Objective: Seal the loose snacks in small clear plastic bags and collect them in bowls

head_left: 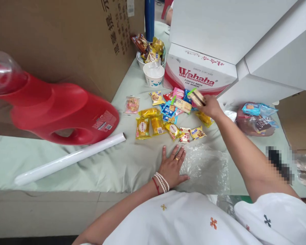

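My left hand (pixel 171 165) lies flat on the pale green cloth with its fingers spread, holding nothing. Its fingertips are close to a clear plastic bag (pixel 206 166) that lies flattened to the right. Reaching over the snack pile, my right hand (pixel 211 106) grips a beige snack packet (pixel 197 97) with a green end. Below it lie a similar cream packet (pixel 183 105), blue packets (pixel 168 109) and a pink packet (pixel 179 92). Nearer to me are several yellow-wrapped snacks (pixel 142 128), a red-and-white packet (pixel 185 135) and a yellow cookie packet (pixel 198 132).
A white paper cup (pixel 153 75) stands before a bowl of snacks (pixel 140 63). The Wahaha carton (pixel 200 69) borders the back. At left are a red detergent bottle (pixel 63 112), a white roll (pixel 71 158) and a large cardboard box (pixel 53 41). A filled bag (pixel 255 120) sits right.
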Tool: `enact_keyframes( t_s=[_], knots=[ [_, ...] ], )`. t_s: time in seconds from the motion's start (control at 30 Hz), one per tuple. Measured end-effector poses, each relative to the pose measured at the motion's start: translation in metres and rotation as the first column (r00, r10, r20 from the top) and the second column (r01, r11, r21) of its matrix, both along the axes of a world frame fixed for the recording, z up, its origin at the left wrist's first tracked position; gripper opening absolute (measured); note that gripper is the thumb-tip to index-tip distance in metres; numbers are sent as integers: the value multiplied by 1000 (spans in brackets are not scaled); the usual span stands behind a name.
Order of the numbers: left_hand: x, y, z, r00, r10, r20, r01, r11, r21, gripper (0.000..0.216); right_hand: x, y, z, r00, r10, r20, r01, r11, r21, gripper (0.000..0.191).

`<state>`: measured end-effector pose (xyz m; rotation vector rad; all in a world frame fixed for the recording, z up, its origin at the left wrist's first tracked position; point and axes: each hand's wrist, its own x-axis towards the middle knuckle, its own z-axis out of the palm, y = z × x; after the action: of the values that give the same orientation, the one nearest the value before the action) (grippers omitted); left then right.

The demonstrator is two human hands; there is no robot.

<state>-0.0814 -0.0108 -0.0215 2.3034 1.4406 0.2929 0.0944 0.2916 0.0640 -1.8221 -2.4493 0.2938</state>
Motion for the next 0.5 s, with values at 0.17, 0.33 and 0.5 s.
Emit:
enact_keyframes(
  t_s=[0.17,0.33,0.5],
  knots=[
    [2,0,-2,1000,19,-13,-19,1000,-1,100,-57,-5,-14,974,186,129,-170,977,-126,51],
    [3,-2,0,997,46,-58,-46,999,4,104,-63,-15,-10,974,129,184,-104,984,-142,53],
    [3,-7,0,993,71,-90,-71,997,12,104,8,-81,25,998,54,9,-53,994,-99,42]
  ],
)
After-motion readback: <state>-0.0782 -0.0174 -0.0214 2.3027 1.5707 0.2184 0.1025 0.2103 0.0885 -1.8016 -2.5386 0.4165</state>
